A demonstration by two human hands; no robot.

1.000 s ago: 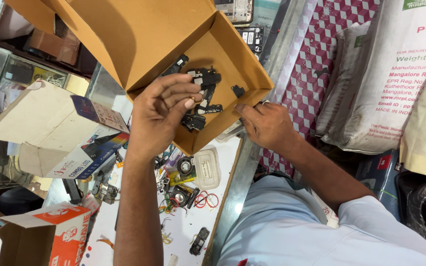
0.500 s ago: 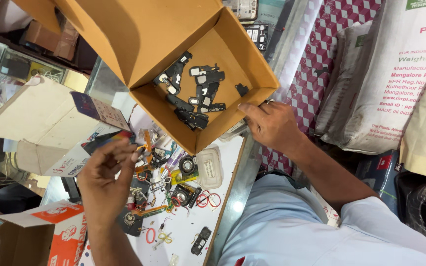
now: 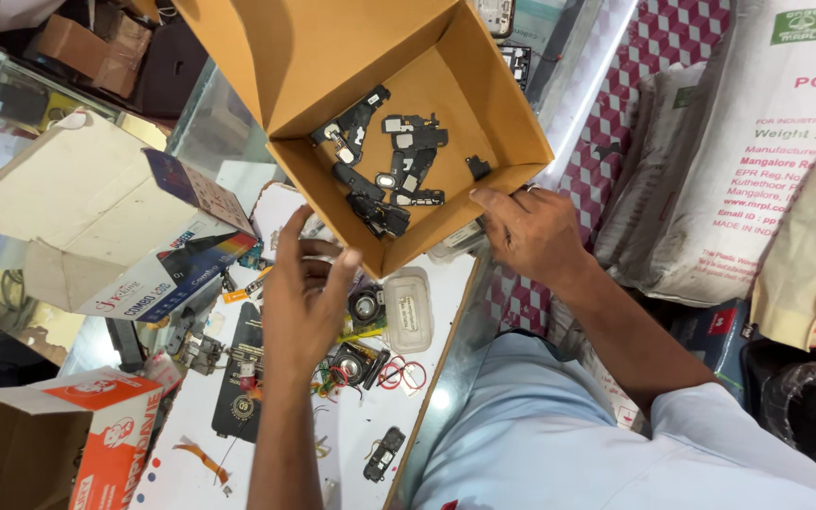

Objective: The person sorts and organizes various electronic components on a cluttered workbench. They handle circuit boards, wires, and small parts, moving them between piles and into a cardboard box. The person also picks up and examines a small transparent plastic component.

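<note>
Nearest me, my left hand (image 3: 306,293) hovered above the white table (image 3: 191,453), its fingers (image 3: 328,257) loosely curled and apart, holding nothing that I could see. Beneath it lay a scatter of small round speaker parts (image 3: 363,304), red and yellow wires (image 3: 391,373) and a clear plastic tray (image 3: 409,308). Further out, my right hand (image 3: 526,231) gripped the near corner of the open brown cardboard box (image 3: 484,66), fingers clamped on its wall. The box sat tilted just beyond both hands, and inside it rested a cluster of flat black plastic phone speaker modules (image 3: 391,175). I judged the box light and somewhat flexible, best held by a rim or corner; the modules looked light, stiff and fragile, best pinched by their edges. To the left stood a white printed carton (image 3: 96,222).
</note>
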